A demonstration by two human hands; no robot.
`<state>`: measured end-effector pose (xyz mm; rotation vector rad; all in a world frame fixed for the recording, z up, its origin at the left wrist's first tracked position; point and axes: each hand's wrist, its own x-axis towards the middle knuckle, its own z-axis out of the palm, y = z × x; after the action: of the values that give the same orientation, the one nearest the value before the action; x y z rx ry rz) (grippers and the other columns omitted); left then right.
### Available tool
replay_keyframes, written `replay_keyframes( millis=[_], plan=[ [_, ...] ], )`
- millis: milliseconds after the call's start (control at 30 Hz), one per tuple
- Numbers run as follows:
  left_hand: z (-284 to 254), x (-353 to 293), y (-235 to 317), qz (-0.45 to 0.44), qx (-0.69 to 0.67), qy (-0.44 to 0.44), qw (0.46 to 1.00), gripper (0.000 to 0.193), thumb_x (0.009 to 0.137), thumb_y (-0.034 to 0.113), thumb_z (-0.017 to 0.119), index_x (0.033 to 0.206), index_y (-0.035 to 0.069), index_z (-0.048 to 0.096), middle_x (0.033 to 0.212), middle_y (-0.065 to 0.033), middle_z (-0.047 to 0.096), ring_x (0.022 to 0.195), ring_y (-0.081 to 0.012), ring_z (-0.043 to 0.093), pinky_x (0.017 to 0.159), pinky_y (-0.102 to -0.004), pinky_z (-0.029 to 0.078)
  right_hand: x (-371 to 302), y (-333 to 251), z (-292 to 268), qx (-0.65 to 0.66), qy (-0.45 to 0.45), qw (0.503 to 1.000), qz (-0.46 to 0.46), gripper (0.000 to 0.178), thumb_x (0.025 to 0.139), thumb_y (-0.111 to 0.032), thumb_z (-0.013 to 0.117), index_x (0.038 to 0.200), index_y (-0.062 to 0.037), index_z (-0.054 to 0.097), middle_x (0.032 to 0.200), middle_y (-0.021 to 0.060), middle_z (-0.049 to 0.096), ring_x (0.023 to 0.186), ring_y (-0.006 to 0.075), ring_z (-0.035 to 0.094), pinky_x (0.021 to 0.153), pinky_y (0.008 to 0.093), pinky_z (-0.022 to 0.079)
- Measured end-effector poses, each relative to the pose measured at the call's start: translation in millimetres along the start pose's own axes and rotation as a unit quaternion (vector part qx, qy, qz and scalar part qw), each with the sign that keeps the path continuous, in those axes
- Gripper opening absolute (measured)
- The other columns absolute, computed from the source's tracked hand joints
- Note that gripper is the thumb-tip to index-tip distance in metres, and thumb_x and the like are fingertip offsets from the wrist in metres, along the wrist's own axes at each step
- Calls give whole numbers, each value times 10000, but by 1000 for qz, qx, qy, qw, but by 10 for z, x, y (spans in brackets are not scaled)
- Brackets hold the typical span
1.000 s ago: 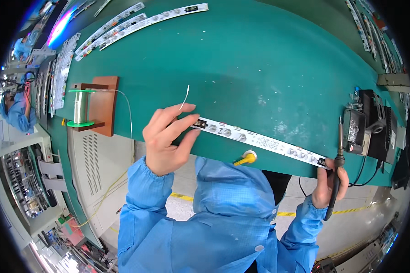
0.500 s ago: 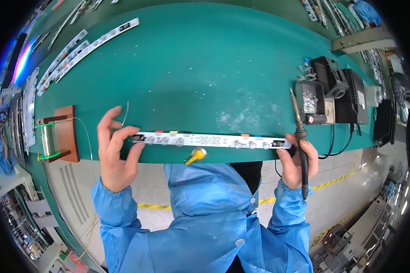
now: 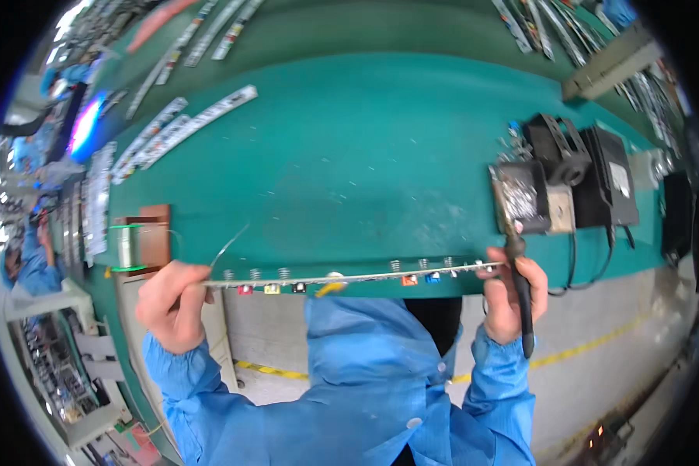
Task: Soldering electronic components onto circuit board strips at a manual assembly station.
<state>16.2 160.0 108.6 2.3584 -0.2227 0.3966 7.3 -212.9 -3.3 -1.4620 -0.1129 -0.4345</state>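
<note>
A long, narrow circuit board strip [image 3: 365, 276] is stretched between my hands over the front edge of the bench, turned on edge. Small coils line its far side; red, yellow, black, orange and blue connectors show on its near side. My left hand [image 3: 171, 307] pinches the left end, and a thin solder wire [image 3: 228, 247] sticks out from its fingers. With my right hand [image 3: 502, 312] I grip the right end as well as a soldering iron [image 3: 514, 247], its tip pointing away from me. A yellow-ended piece [image 3: 332, 287] shows by the board's middle, partly hidden.
A solder spool [image 3: 126, 247] on a brown stand [image 3: 157, 242] is at the left. Several board strips [image 3: 202, 120] lie at the far left. A tray of metal bits [image 3: 520, 198], a black iron holder [image 3: 555, 147] and a black box [image 3: 610, 179] stand at the right on the green mat [image 3: 334, 163].
The board has turned from face-up to edge-on. My left fingers, spread around its end before, have closed on it. The iron stays in my right hand; the whole view has shifted.
</note>
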Motion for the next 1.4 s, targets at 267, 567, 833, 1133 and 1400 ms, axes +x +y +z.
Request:
replay_keyframes(
  millis=[267,567,833,1133,1400],
  plan=[
    [49,1552,-849,-291,-278,24,915,249,937,210,594,929,-32,655,703,-56,597,586,-103,512,535,-241,389,22,168,-20,-36,9,995,-88,430,882,-121,628,1272,-29,469,1149,240,617,818,210,616,821,373,491],
    [746,1980,-1163,-64,229,61,969,494,882,369,598,1173,-28,565,1060,-220,647,905,-321,641,818,-411,514,25,203,2,-48,43,996,-64,425,889,-127,619,1276,-35,471,1150,235,619,784,194,602,781,351,498],
    [-120,327,-436,-117,395,-275,869,298,887,324,578,818,48,665,710,-160,649,645,-337,646,583,-436,517,24,197,-43,-74,33,995,-51,429,896,-134,600,1287,-25,462,1168,232,613,827,198,586,785,348,493],
    [-213,-91,109,50,-67,-407,910,410,767,157,683,1138,-1,608,1250,-191,534,1171,-355,514,975,-422,451,26,207,-69,-110,20,993,-46,414,904,-90,564,1295,-6,456,1187,243,596,842,188,585,848,362,472],
    [99,1632,-1580,21,392,-171,904,383,772,57,572,1155,43,591,1145,-151,584,1061,-333,572,898,-416,493,23,185,2,-132,38,990,-34,405,902,-77,575,1288,-11,473,1182,237,600,843,172,588,840,337,476]
  ],
)
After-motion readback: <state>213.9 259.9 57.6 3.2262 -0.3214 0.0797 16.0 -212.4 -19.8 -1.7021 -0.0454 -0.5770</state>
